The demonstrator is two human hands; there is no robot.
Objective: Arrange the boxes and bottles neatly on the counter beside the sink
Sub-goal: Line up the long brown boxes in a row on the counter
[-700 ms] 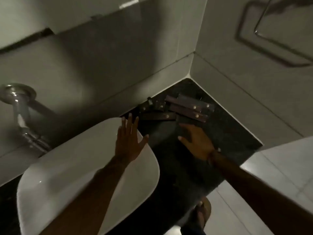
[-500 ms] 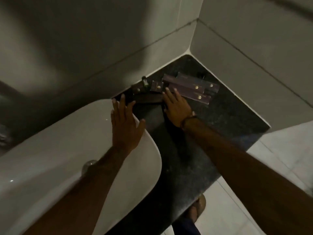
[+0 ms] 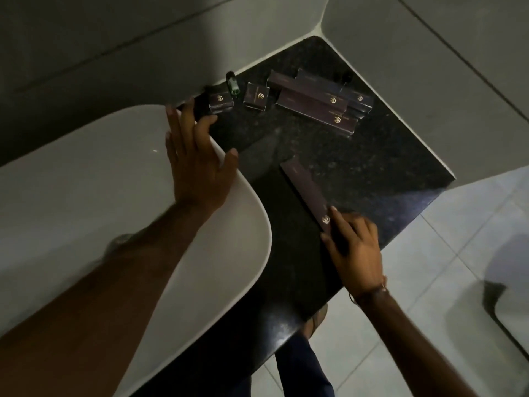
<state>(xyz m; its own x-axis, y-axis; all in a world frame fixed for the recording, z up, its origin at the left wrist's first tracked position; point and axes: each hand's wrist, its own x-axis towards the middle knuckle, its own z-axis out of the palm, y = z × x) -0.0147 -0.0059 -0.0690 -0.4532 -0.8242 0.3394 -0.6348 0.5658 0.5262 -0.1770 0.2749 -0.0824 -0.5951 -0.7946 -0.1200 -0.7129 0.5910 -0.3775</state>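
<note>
A long dark purple box (image 3: 307, 193) lies on the black stone counter (image 3: 372, 167), and my right hand (image 3: 353, 250) grips its near end. My left hand (image 3: 197, 164) rests flat with spread fingers on the white sink's rim (image 3: 252, 213), fingertips at the counter's back edge. Against the back wall lie two small purple boxes (image 3: 221, 102) (image 3: 256, 97) with a small green bottle (image 3: 232, 83) between them. A pile of long purple boxes (image 3: 320, 101) sits in the far corner, with a dark bottle (image 3: 347, 77) partly hidden behind it.
Grey tiled walls (image 3: 429, 67) close the counter at the back and right. The counter's front edge drops to a pale tiled floor (image 3: 400, 282), where my sandalled foot (image 3: 315, 322) shows. A white fixture (image 3: 503, 276) stands at the lower right.
My right hand has pulled one long box away from the back group toward the counter's near edge. The left hand stays on the sink rim. The view has tilted down.
</note>
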